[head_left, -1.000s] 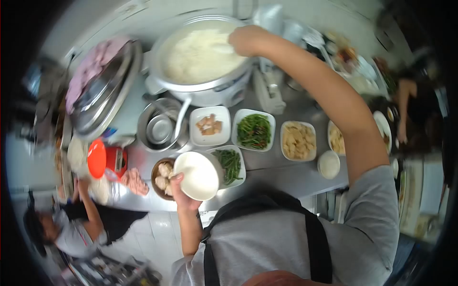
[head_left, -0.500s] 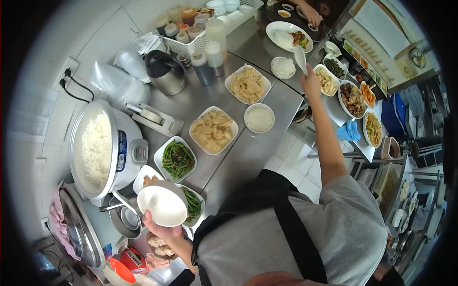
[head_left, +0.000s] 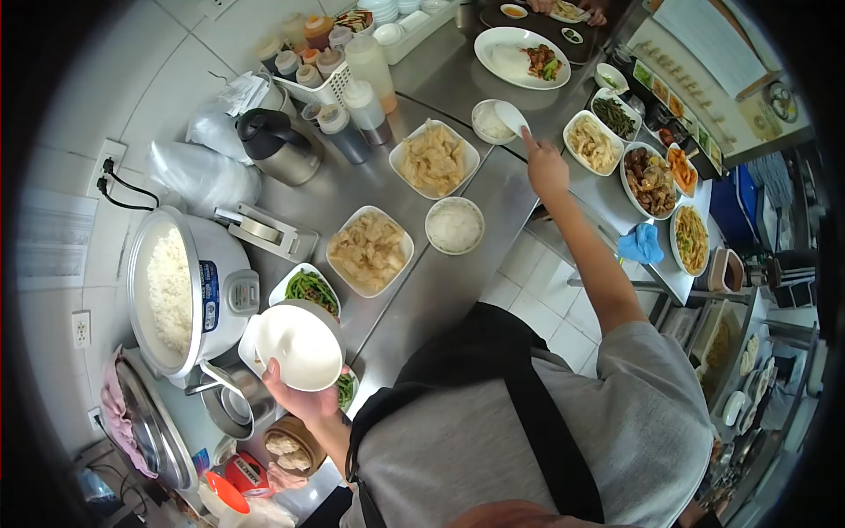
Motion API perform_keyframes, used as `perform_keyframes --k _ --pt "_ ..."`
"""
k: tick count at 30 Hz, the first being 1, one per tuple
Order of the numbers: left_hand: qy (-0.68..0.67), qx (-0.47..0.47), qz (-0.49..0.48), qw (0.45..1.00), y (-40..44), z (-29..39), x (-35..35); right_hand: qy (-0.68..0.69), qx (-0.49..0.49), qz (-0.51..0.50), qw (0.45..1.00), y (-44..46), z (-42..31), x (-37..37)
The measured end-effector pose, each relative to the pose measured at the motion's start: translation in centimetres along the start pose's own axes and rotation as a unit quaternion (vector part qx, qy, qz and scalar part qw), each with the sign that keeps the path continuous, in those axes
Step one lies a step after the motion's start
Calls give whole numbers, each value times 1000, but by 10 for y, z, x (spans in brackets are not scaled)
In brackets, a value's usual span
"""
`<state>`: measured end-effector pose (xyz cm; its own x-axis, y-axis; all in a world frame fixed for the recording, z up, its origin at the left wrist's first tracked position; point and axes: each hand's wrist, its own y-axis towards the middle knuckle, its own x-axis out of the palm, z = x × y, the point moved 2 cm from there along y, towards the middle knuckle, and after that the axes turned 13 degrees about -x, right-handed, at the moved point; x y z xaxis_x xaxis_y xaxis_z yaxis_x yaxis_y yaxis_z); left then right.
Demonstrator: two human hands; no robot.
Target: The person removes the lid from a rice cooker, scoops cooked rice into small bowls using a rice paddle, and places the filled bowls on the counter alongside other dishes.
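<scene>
My left hand [head_left: 306, 400] grips an empty white bowl [head_left: 301, 348], tilted so its inside faces up, above dishes of green beans [head_left: 312, 290]. My right hand [head_left: 547, 172], arm stretched out, holds a white rice paddle [head_left: 510, 116]. The paddle's head lies over a small bowl of rice [head_left: 487, 130] at the counter's far side. Beyond it sits an oval plate [head_left: 493, 48] with rice and a meat-and-vegetable portion. A second bowl of rice [head_left: 455, 236] stands closer to me, beside two square dishes of pale pieces [head_left: 370, 251].
An open rice cooker [head_left: 172, 290] stands left, near a thermos [head_left: 280, 148] and a tape dispenser [head_left: 268, 231]. Sauce bottles [head_left: 365, 110] line the back. Food bowls [head_left: 650, 180] and a blue cloth [head_left: 642, 244] occupy the right counter. Another person's hand [head_left: 594, 12] shows at top.
My right hand has drawn the paddle back from beside the oval plate's edge to the small rice bowl. My left hand still holds the white bowl. The whole view has shifted slightly.
</scene>
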<state>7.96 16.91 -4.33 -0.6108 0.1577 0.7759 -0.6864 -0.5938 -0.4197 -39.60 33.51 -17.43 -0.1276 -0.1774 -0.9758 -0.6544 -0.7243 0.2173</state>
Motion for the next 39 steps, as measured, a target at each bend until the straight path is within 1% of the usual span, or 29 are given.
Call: perform_keyframes --k 2,5,8,11,13,14,17,18,19,20,21,23,24,25,27,29,30,31,32,33,34,36,38,39 --pt "1 19 19 1000 1 -1 -3 26 -13 -8 1000 4 1 -17" --pt "1 33 22 999 1 -1 -9 41 -14 -30 999 8 4 -3" --pt "-7 35 18 999 2 2 -17 32 -27 -24 999 12 5 16" --pt "-14 51 21 998 0 8 -21 47 12 -48 998 20 -4 -37" --pt "-21 70 23 997 -5 16 -17 92 -1 -35 995 23 -5 -34" --pt "-3 79 68 994 -8 21 -14 114 -8 -29 993 23 -3 -32" --pt "-9 108 87 990 -21 48 -18 76 -21 -64 995 37 16 -24" --pt "-24 128 111 985 -29 60 -29 110 -40 -15 993 41 28 -21" --pt "-9 151 124 981 -38 74 -33 154 -5 -26 988 47 28 -37" --pt "3 181 144 973 -47 91 -35 202 -43 29 978 60 37 -35" --pt "13 213 165 963 -59 108 -38 313 -48 54 947 75 11 -54" --pt "3 272 221 937 -72 149 -47 528 -59 95 842 106 -43 -96" --pt "17 285 206 936 -77 172 -54 549 -110 91 824 119 -87 -115" --pt "36 293 184 938 -79 197 -63 596 -139 72 788 119 -148 -140" --pt "94 330 172 923 -76 247 -85 565 -249 16 787 119 -263 -176" --pt "93 360 200 907 -60 290 -112 572 -394 -23 719 116 -381 -187" --pt "114 374 208 896 -49 309 -128 492 -415 -50 764 112 -439 -191" --pt "137 387 215 886 -37 324 -144 438 -468 -69 764 108 -491 -194" --pt "157 401 199 880 -24 335 -154 406 -529 -51 744 121 -541 -164" --pt "150 409 205 876 -13 342 -157 311 -552 -22 774 124 -586 -148" --pt "140 415 206 875 0 349 -165 219 -546 -19 809 123 -621 -145" --pt "138 431 212 866 14 365 -174 166 -540 -2 825 147 -677 -109" --pt "157 449 219 852 24 380 -179 158 -520 -10 839 162 -711 -83" --pt "157 470 239 835 29 383 -182 152 -512 -17 845 165 -722 -75"
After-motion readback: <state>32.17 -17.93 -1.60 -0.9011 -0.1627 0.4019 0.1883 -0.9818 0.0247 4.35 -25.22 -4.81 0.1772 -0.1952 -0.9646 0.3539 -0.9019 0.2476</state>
